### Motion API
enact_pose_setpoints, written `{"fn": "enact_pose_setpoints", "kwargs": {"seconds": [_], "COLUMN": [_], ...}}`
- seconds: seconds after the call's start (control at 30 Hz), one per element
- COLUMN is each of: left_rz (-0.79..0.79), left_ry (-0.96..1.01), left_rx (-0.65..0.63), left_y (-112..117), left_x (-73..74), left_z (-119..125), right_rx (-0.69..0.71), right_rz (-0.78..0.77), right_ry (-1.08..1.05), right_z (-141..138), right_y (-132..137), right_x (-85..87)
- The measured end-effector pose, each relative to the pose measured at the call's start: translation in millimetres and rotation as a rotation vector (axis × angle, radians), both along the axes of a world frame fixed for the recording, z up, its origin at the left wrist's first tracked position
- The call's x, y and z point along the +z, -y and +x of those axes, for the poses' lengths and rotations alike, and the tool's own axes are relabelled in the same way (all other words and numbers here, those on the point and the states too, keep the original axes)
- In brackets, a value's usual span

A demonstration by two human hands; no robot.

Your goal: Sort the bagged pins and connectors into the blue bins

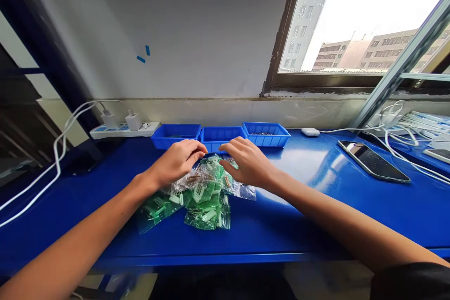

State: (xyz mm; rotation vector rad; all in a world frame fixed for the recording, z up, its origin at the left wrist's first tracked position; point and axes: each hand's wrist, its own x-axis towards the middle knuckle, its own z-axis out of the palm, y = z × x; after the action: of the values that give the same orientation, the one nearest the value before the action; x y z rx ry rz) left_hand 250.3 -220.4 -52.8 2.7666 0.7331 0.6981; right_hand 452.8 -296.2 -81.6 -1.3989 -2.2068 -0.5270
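Observation:
My left hand [181, 161] is over the left side of a heap of small plastic bags, its thumb and fingertips pressed together. Whatever it may pinch is too small to make out. On the other side of the heap, my right hand [248, 161] has its fingers curved, with a gap between thumb and forefinger. Green-tinted bags [207, 218] with pale plastic pieces inside lie toward me. Among them are clear bags [249, 192], some with copper-coloured pieces. Just beyond my fingertips stands the middle blue bin [220, 134]; its contents are hidden from me.
A left blue bin [172, 141] and a right blue bin [269, 140] holding small dark parts flank the middle one. A power strip [149, 129] with chargers lies at back left. To the right are a white case [310, 132], a phone [374, 161] and white cables [397, 150].

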Motion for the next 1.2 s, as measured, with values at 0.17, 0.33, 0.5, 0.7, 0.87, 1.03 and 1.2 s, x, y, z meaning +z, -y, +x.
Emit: {"fn": "enact_pose_setpoints", "kwargs": {"seconds": [0.17,0.33,0.5,0.7,0.87,1.03,1.2], "left_rz": [-0.053,-0.054,0.083,0.003,-0.065,-0.088,-0.054], "left_ry": [0.026,0.089,0.100,0.010,-0.349,-0.451,-0.377], "left_rx": [-0.101,-0.080,-0.111,-0.058,-0.060,-0.032,-0.037], "left_y": [12.1,12.7,12.4,14.2,6.8,-2.6,-2.3], "left_x": [-8.9,-9.1,-7.5,-5.6,6.7,8.0,1.6], "left_z": [9.1,5.1,1.9,4.4,-12.0,-23.9,-14.6], "right_rx": [-0.005,-0.093,-0.079,-0.073,-0.254,-0.594,-0.642], "right_rz": [0.038,0.069,0.069,0.050,0.230,0.169,0.037], "right_ry": [0.070,-0.016,-0.032,-0.047,-0.159,-0.140,-0.044], "right_z": [-14.5,-13.4,-15.7,-11.5,32.3,88.4,89.2], "right_y": [9.9,20.5,25.4,19.1,11.5,-0.9,-6.7], "right_x": [-3.7,7.7,12.3,13.0,29.3,22.4,9.1]}}
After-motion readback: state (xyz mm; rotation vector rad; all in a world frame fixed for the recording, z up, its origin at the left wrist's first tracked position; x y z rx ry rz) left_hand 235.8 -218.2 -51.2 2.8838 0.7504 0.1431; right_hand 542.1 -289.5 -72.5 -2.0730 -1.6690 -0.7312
